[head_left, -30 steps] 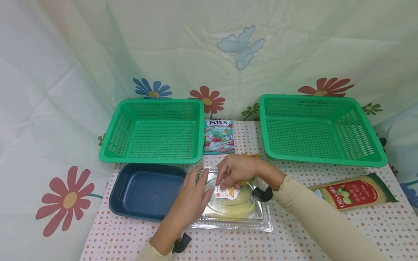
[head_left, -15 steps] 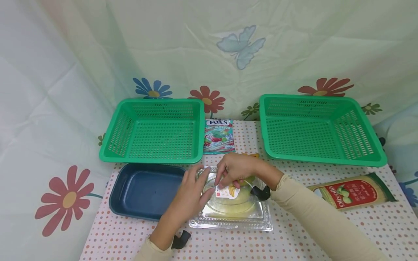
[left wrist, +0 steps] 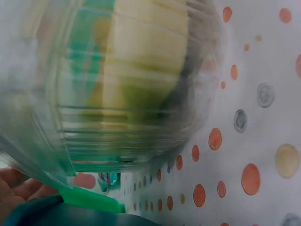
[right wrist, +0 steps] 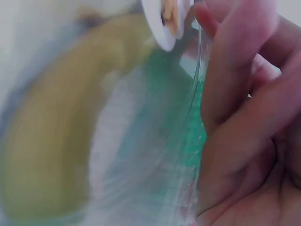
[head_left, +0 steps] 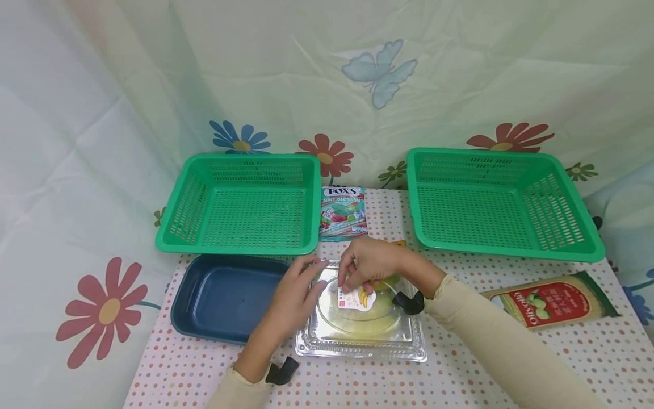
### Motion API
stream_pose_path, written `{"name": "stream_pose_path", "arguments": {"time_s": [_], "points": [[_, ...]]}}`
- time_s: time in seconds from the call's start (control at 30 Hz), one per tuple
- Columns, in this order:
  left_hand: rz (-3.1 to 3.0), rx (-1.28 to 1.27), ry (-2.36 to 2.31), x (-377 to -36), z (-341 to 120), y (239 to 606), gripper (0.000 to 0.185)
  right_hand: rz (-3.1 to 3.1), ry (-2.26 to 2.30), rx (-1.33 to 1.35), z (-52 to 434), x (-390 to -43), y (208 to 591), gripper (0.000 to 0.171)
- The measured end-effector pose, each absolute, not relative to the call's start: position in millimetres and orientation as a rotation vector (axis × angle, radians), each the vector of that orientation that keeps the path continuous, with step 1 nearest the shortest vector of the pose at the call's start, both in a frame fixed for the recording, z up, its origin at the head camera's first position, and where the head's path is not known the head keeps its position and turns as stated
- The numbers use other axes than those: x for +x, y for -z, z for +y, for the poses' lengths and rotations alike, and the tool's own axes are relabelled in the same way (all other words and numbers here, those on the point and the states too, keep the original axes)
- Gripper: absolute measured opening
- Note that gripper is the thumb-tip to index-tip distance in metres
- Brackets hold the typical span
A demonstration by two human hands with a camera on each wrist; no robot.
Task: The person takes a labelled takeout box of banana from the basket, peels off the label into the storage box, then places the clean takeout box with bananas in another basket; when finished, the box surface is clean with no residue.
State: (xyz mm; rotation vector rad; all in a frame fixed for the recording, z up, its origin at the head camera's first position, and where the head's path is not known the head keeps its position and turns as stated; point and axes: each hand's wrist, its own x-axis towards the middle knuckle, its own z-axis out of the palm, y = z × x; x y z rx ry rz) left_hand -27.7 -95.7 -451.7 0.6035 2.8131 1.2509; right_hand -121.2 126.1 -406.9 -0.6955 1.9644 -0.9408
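A clear plastic container (head_left: pixel 360 347) with yellow-green bananas (left wrist: pixel 146 52) inside lies at the table's middle. On its lid is a white label (head_left: pixel 349 301) with a banana picture. My right hand (head_left: pixel 372 262) bends over the lid from the right, thumb and forefinger pinching the label's upper left edge. In the right wrist view the label (right wrist: pixel 162 21) stands edge-on beside my curled fingers. My left hand (head_left: pixel 293 298) lies along the container's left side, fingers relaxed, fingertips at its far left corner. The left wrist view catches only a few left fingers (left wrist: pixel 21 188), low in the corner.
A dark blue tray (head_left: pixel 186 307) sits left of the container. Behind stand two green baskets (head_left: pixel 237 250) (head_left: pixel 511 255), with a Fox's candy bag (head_left: pixel 343 215) between them. A pack of Olivoila noodles (head_left: pixel 554 301) lies at the right on the dotted tablecloth (head_left: pixel 352 386).
My left hand has drawn a little to the left, its thumb moving away from the label. The right hand keeps almost the same place at the label's edge.
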Motion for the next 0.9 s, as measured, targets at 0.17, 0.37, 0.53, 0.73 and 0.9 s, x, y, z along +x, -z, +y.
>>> {"name": "stream_pose_path", "arguments": {"time_s": [0.17,0.37,0.53,0.73,0.9], "points": [[2.784,0.583,-1.388,-31,-97,456,0.038,2.077,0.901,-0.723,122,-114,402,0.008],[2.765,0.555,-1.469,-29,-98,462,0.038,2.169,0.877,-0.709,116,-107,398,0.014],[2.770,0.549,-1.465,-29,-96,465,0.037,2.221,0.808,-0.681,111,-104,394,0.019],[2.809,0.564,-1.461,-29,-95,464,0.036,2.266,0.707,-0.736,109,-101,394,0.019],[2.811,0.567,-1.469,-29,-93,464,0.037,2.358,0.552,-0.829,108,-97,395,0.022]]}}
